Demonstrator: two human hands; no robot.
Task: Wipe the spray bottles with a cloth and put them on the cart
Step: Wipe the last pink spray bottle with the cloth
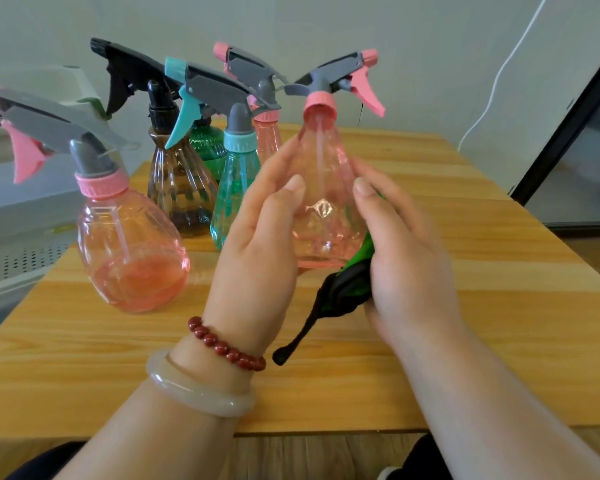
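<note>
**Pink bottle upright between both hands**

The pink spray bottle (326, 202) stands upright with its long axis vertical. Its nozzle points right, and the trigger hangs beneath it. The left hand (257, 244) grips the bottle's left side, thumb in front. The right hand (406, 251) clasps a green-and-black cloth (347, 282) against its right side. The fingers behind the bottle are hidden, and most of the cloth lies under the right palm. I cannot tell whether the base touches the wooden surface (465, 271).
</note>
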